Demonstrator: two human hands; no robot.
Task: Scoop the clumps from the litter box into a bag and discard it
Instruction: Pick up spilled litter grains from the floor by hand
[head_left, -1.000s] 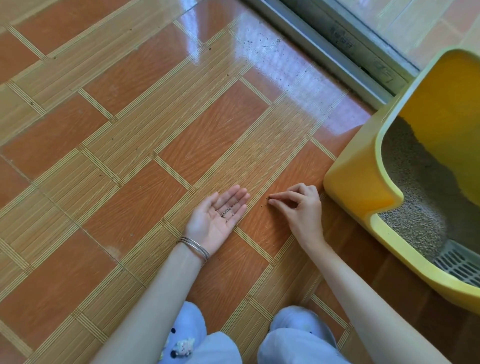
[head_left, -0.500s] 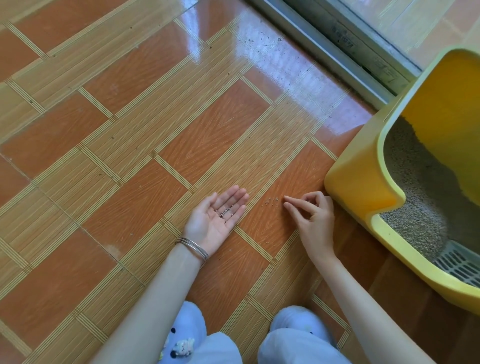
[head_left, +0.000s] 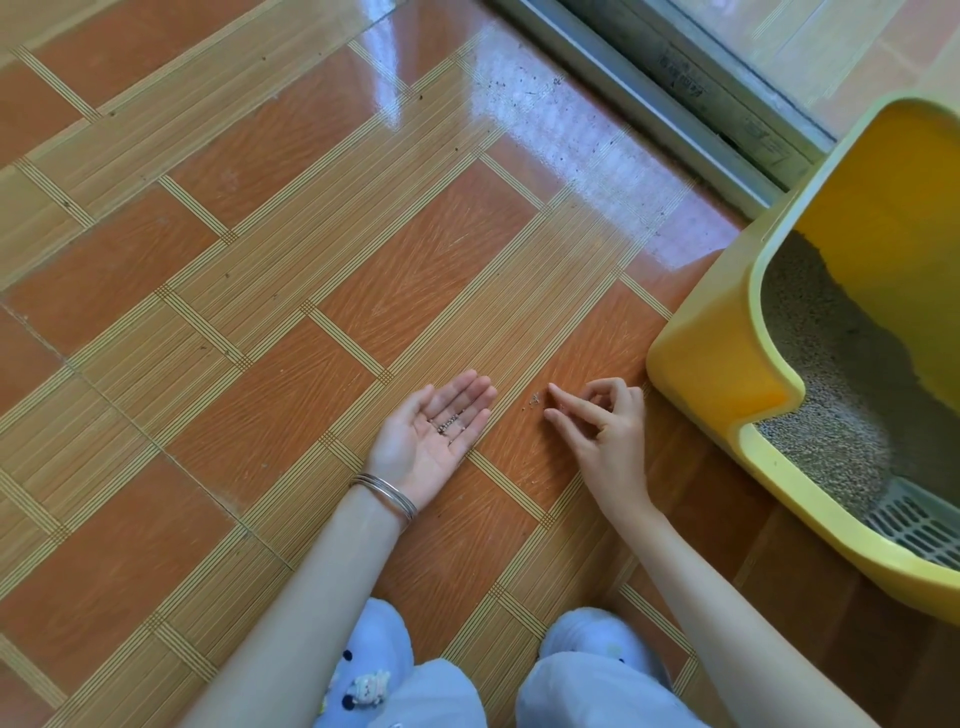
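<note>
Tiled floor (head_left: 270, 249) bears a litter box (head_left: 696, 364) cropped at right.

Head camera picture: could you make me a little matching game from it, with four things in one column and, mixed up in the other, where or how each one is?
Things
1. left hand
2. litter box
3. bangles
4. spilled grains

Place or state
A. yellow, at the right edge of the view
B. on the left wrist
C. palm up, with a few litter bits lying on it
D. on the floor, beside the right hand

Pairs: 1-C, 2-A, 3-B, 4-D
</note>
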